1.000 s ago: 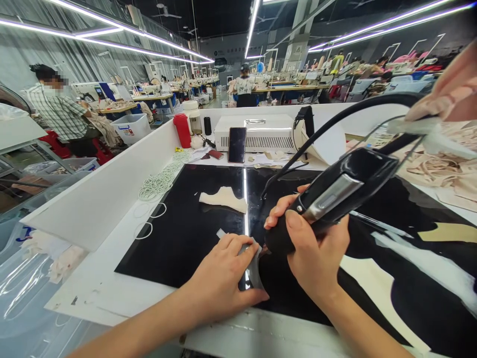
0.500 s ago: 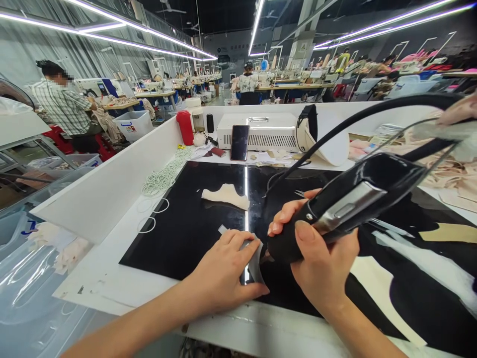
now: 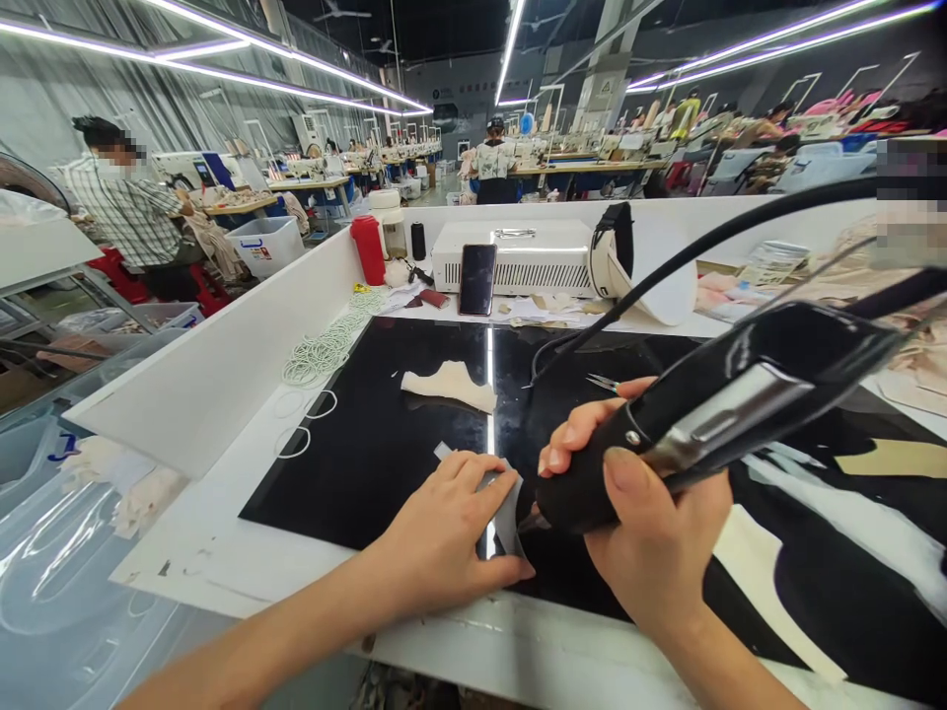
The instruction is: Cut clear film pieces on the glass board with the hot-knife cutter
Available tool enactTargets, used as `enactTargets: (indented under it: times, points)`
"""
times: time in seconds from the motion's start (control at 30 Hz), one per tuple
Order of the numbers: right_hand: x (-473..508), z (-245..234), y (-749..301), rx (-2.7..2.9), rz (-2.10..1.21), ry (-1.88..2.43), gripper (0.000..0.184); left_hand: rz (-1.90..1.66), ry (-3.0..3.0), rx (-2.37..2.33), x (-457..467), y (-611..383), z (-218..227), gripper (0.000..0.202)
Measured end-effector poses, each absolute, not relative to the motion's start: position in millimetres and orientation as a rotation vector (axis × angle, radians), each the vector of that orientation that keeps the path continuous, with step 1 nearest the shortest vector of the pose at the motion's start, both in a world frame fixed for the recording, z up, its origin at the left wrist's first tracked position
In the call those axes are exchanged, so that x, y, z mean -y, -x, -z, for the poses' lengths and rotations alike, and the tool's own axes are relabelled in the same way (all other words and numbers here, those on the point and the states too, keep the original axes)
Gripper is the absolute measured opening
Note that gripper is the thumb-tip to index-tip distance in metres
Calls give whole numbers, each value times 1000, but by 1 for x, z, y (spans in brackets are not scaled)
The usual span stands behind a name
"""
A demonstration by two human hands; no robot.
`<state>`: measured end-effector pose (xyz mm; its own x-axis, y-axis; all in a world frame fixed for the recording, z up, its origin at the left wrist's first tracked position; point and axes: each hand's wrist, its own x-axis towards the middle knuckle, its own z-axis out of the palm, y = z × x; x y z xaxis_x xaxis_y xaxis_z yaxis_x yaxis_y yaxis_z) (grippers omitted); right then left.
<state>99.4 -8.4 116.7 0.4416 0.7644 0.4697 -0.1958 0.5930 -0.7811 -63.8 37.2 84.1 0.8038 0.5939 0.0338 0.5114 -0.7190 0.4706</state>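
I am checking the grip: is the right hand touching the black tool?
Touching. The head view shows the right hand wrapped around the lower part of the black tool.

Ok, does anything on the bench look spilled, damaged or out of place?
Nothing looks clearly spilled or damaged. A few pale loops lie apart from the tangled cord pile, some crossing the edge of the black mat, and scraps lie strewn before the white box: mildly untidy.
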Motion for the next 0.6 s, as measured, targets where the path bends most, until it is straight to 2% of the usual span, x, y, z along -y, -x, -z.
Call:
enactTargets:
  times: [0.23,0.47,0.53,0.6]
  points:
    - [20,-114,-100,967,-681,728,39,-287,-2548,-799,-39,64,-83,77]
    - [17,-114,-102,961,-661,746,36,-313,-2551,-787,-40,66,-80,83]
    - [16,-114,-106,956,-652,739,40,-332,-2551,-771,-41,71,-79,79]
    - [16,-114,-112,949,-635,748,40,-352,-2580,-760,-42,76,-77,66]
